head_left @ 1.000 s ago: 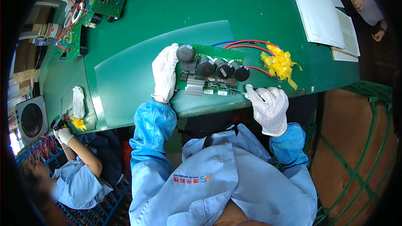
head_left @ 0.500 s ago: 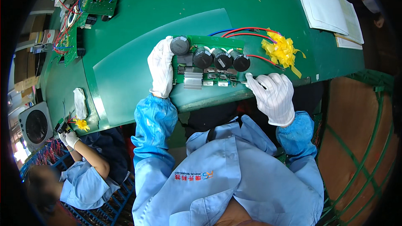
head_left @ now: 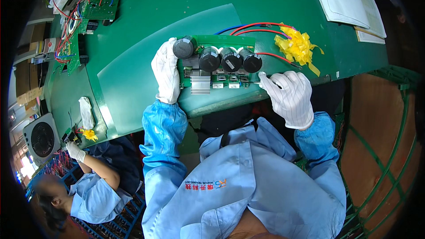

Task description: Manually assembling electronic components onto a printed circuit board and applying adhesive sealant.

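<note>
A green circuit board stands near the table's front edge, with several black cylindrical capacitors and a silver finned heatsink on it. My left hand, in a white striped glove, is closed around the board's left end. At the opposite end my right hand, gloved alike, pinches a thin metal tool whose shaft points at parts on the lower right of the board. Most of that tool is hidden in the fingers. Red and blue wires run from behind the board toward a yellow ribbon bundle.
White papers lie at the back right. More wired boards stand at the back left. On the left a co-worker handles a small part near a white glove and a fan. A green-framed brown panel borders the right.
The board and both my hands appear slightly shifted left in view. My right fingers have drawn back a little from the board's edge, with the shaft still pointing at it.
</note>
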Motion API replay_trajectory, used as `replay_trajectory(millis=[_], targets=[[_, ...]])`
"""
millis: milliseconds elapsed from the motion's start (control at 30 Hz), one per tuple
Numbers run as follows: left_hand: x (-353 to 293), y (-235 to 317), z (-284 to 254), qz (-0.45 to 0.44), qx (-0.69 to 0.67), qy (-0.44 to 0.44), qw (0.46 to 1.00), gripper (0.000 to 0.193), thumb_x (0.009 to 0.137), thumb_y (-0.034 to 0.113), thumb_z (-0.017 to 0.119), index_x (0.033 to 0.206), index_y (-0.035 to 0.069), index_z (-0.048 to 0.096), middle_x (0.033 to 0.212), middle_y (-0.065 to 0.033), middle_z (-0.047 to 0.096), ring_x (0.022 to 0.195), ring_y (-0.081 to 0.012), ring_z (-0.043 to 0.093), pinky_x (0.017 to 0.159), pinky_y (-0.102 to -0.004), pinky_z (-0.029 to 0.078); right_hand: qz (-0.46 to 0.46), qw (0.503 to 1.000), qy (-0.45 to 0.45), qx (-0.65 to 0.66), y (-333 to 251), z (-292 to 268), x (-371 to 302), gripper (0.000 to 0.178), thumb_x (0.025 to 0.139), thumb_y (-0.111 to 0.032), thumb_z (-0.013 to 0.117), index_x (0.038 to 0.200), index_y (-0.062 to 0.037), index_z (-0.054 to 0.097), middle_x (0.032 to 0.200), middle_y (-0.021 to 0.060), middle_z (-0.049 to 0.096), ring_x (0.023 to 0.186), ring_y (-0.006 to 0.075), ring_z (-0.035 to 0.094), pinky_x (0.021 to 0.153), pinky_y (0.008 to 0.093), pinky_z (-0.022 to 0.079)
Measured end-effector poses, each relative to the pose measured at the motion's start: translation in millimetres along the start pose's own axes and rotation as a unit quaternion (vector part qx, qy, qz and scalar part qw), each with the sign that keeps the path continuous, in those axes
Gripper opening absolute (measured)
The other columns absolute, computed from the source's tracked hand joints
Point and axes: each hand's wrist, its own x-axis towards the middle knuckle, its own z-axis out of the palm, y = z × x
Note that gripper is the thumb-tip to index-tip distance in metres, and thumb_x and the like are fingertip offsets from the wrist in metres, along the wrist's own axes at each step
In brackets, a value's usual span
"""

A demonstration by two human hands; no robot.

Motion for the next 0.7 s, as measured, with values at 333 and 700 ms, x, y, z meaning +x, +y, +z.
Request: replay_trajectory(millis=[333, 700], targets=[[3.4, -1.4, -0.9, 0.028, 0.061, -0.008, 0.998, 0.035, 0.102, 0.023, 0.055, 0.12, -0.006, 0.064, 0.116, -0.0143, 0.068, 0.107, -0.0231, 0.063, 0.099, -0.0327, 0.046, 0.021, 1.0, -0.02, -0.001, -4.0, -1.7, -3.7, 0.046, 0.072, -0.013, 0.076, 0.118, -0.0139, 0.07, 0.089, -0.0002, 0.056, 0.077, 0.0209, 0.055, 0.065, 0.0376, 0.042], [6.7, -0.2, 1.9, -0.017, 0.009, -0.015, 1.0, 0.034, 0.101, 0.023, 0.058, 0.118, -0.006, 0.065, 0.112, -0.0134, 0.069, 0.104, -0.0218, 0.063, 0.097, -0.032, 0.046, 0.02, 1.0, -0.008, 0.001, -6.9, 0.9, -3.0, 0.035, 0.079, -0.017, 0.074, 0.113, -0.0124, 0.07, 0.084, -0.0004, 0.055, 0.07, 0.0195, 0.053, 0.059, 0.0358, 0.039]])
